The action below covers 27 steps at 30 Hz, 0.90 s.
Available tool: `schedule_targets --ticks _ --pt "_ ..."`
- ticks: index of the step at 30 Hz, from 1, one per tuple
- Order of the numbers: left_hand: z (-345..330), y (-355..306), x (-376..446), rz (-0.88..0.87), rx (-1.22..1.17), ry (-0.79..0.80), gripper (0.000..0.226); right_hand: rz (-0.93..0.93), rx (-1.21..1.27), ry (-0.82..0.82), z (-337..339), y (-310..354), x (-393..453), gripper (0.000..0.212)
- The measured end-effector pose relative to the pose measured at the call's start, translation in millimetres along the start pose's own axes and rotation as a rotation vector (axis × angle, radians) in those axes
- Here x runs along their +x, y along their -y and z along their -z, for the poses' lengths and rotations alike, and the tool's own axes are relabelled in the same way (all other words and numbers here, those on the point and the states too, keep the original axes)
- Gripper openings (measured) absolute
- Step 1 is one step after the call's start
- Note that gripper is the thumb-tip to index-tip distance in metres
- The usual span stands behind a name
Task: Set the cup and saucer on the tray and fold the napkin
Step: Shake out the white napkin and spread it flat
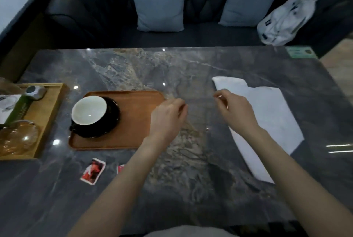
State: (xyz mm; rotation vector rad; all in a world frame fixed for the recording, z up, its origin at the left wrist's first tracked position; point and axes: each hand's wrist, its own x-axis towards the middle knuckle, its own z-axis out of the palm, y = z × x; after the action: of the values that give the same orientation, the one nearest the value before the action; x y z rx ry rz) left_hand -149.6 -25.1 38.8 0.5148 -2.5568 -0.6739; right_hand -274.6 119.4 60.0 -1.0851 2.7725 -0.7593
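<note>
Marble table (pixel 133 68): napkin (pixel 271 114) just beyond right-hand fingers (pixel 219 96).

One head-worn wide-angle view (the only one) looks forward and steeply down, close over the dark grey marble table (pixel 133 68), dark padded bench (pixel 200 32) at twelve o'clock

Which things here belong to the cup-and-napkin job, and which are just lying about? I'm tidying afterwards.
Job: cup, saucer, brown tray, white napkin.

Lying about: lighter wooden tray with amber glass dish, two small cards, green sticker, white backpack, cushions.
</note>
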Motion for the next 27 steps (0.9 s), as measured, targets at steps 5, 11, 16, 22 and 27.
schedule_targets --ticks 5,11,16,22,27 --pt "-79.3 -58.6 -16.6 -0.097 -0.109 0.106 0.029 -0.226 0.165 -0.159 6.3 -82.7 -50.7 0.024" --pt "-165.3 -97.3 -47.9 -0.082 -0.100 0.465 0.049 -0.430 0.059 -0.027 -17.2 -158.0 -94.1 0.044" --pt "-203.8 -99.5 -55.2 -0.147 0.160 0.759 0.062 -0.467 0.123 0.162 -30.5 -181.4 -104.3 0.062" --pt "-207.6 -102.3 -52.1 -0.087 0.387 0.856 0.061 -0.408 0.086 0.262 -42.0 -191.1 -101.4 0.059" --pt "-197.6 -100.2 -58.4 0.020 0.407 0.787 0.062 -0.262 0.118 0.341 -42.2 -193.7 -88.2 0.053"
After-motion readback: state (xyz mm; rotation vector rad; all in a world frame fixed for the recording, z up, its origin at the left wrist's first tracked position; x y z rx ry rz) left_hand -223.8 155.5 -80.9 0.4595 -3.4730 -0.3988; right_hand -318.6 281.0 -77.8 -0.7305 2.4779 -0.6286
